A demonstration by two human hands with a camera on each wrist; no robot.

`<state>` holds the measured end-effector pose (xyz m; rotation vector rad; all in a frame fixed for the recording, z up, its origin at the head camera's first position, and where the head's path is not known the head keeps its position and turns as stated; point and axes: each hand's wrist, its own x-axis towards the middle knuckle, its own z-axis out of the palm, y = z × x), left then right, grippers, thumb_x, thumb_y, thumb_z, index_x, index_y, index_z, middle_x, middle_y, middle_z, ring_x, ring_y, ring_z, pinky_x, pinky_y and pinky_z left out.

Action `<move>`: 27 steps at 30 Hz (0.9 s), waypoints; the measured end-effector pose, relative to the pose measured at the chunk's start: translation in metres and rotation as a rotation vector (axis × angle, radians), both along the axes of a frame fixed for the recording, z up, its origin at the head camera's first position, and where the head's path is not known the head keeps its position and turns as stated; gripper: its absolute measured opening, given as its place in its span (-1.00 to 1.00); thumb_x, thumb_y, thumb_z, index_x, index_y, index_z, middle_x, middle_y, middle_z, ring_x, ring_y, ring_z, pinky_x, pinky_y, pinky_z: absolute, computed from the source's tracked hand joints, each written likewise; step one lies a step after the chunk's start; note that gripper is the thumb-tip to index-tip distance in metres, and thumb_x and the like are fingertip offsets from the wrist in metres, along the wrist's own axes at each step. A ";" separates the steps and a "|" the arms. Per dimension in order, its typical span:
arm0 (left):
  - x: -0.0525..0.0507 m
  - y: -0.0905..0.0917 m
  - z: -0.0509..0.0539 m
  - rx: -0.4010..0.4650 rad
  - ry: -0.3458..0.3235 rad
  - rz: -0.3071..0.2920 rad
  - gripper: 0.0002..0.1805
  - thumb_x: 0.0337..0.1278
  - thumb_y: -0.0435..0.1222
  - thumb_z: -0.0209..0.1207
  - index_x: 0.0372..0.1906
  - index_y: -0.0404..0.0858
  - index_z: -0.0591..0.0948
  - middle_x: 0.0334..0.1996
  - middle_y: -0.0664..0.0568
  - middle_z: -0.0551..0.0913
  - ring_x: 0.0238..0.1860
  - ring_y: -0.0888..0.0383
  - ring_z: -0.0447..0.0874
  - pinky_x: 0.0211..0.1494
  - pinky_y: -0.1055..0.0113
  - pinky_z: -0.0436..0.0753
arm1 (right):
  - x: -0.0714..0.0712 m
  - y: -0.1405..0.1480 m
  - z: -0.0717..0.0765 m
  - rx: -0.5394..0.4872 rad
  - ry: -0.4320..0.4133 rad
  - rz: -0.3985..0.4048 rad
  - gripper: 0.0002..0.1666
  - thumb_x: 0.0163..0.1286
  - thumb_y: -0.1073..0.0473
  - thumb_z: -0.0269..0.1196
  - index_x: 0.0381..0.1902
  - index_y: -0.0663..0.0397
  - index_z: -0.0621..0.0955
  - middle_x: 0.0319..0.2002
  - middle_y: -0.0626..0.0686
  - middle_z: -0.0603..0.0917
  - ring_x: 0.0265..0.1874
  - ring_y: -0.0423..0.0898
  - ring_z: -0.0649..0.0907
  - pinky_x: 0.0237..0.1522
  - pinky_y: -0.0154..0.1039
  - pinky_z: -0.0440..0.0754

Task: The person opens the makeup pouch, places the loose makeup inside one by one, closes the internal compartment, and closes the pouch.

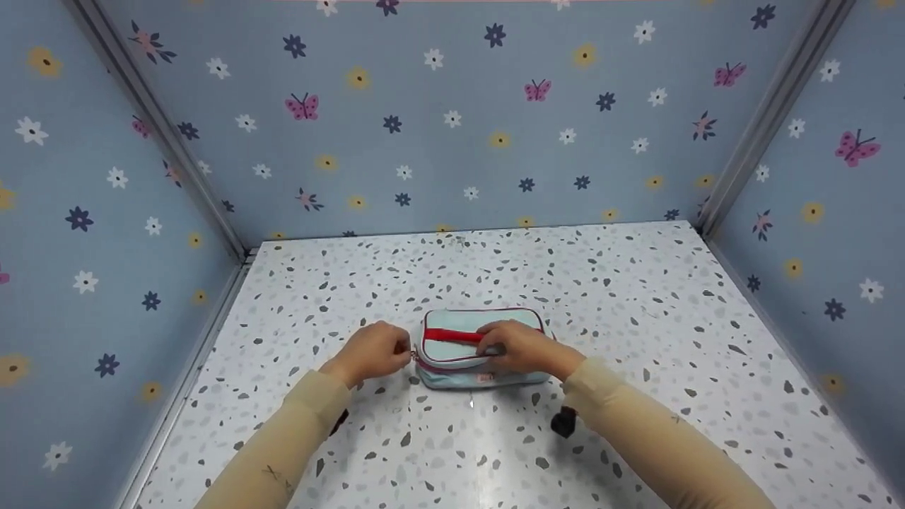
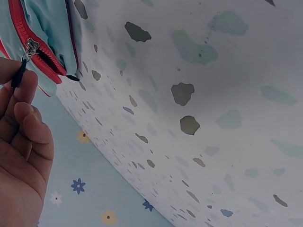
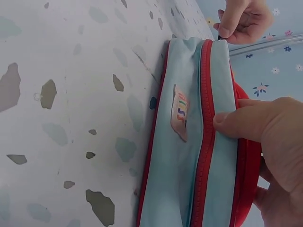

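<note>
A light blue zip pouch [image 1: 452, 379] with red piping and a red strap handle [image 1: 450, 336] rests on the speckled table. My left hand [image 1: 371, 351] is at the pouch's left end. Its thumb and finger pinch the dark pull tab [image 2: 19, 74] hanging from the metal zip slider [image 2: 31, 48]. Beside that slider, a short dark gap shows between the red zip edges. With my right hand [image 1: 520, 346] I grip the pouch's top, thumb [image 3: 227, 124] pressed just above the red zip [image 3: 207, 90]. The other fingers are partly hidden behind the strap. A small label [image 3: 180, 113] is on the front.
The white table [image 1: 452, 276] has grey speckles. Blue flowered panels stand at the back [image 1: 452, 155], left [image 1: 85, 247] and right [image 1: 834, 226], with metal posts at the corners. A small black object [image 1: 563, 422] shows beneath my right wrist.
</note>
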<state>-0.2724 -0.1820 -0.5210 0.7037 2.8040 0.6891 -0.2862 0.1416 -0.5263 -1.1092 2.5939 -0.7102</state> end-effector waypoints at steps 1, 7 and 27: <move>0.000 -0.001 -0.001 -0.002 0.006 -0.004 -0.89 0.33 -0.31 0.31 -0.36 -0.13 0.75 -0.49 0.15 0.66 -0.44 0.20 0.53 -0.24 0.23 0.59 | 0.000 0.001 0.001 -0.008 -0.009 0.000 -0.80 0.42 0.34 0.42 -0.03 0.10 0.85 0.33 0.30 0.70 0.36 0.24 0.68 0.47 0.17 0.59; 0.002 -0.003 -0.003 -0.048 0.071 -0.030 -0.89 0.32 -0.31 0.30 -0.36 -0.14 0.74 -0.45 0.12 0.71 -0.42 0.21 0.55 -0.21 0.19 0.63 | -0.001 0.005 0.003 -0.059 -0.004 0.015 -0.79 0.41 0.43 0.37 -0.08 0.17 0.85 0.26 0.32 0.74 0.31 0.26 0.71 0.39 0.16 0.66; -0.020 -0.002 -0.015 -0.123 0.128 0.060 -0.86 0.43 -0.27 0.28 -0.31 -0.16 0.72 -0.41 0.06 0.71 -0.38 0.12 0.57 -0.13 0.04 0.68 | -0.003 0.004 0.002 -0.079 -0.093 -0.022 -0.78 0.41 0.45 0.38 -0.11 0.15 0.87 0.31 0.30 0.72 0.35 0.23 0.70 0.43 0.13 0.64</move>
